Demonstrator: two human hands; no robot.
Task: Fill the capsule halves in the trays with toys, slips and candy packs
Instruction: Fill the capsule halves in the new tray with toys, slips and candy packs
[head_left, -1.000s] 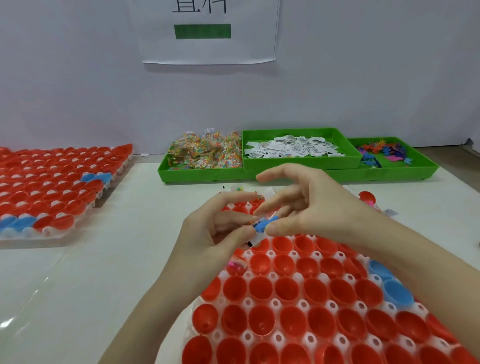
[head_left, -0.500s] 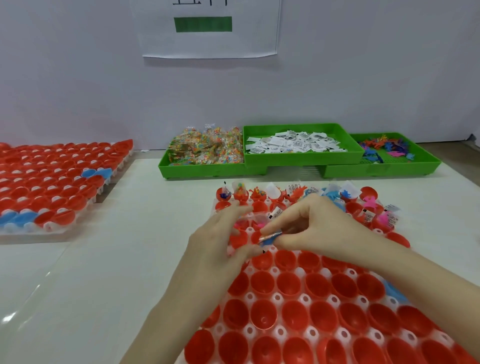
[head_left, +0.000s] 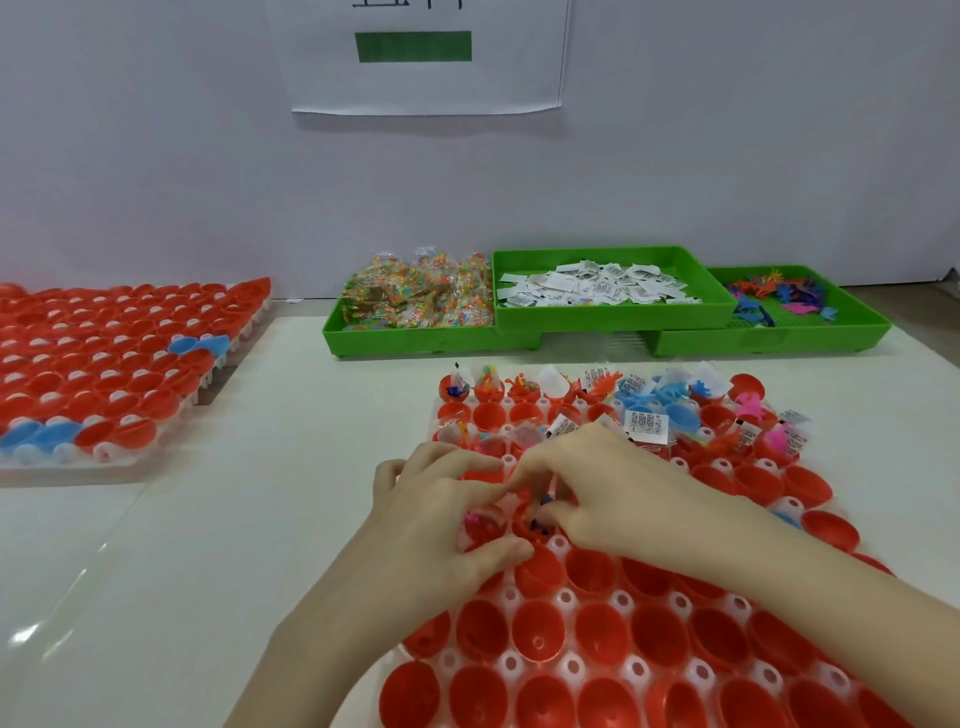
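Observation:
A white tray (head_left: 571, 667) of red capsule halves lies in front of me; its far rows hold toys, slips and candy packs. Both hands meet over one red capsule half (head_left: 524, 522) in the tray's left middle. My left hand (head_left: 441, 519) curls around that half, thumb on its near rim. My right hand (head_left: 618, 493) pinches a small blue toy (head_left: 545, 501) at the half's mouth; most of the toy is hidden by fingers. A pink piece (head_left: 477, 525) shows in the half beside it.
Three green bins stand at the back: candy packs (head_left: 415, 301), paper slips (head_left: 597, 286), coloured toys (head_left: 779, 299). A second tray of red and blue capsule halves (head_left: 104, 364) sits at the left. A paper sign (head_left: 426, 52) hangs on the wall.
Both hands came down from above the tray onto the capsule half, carrying the blue toy. The view tilted down and closer.

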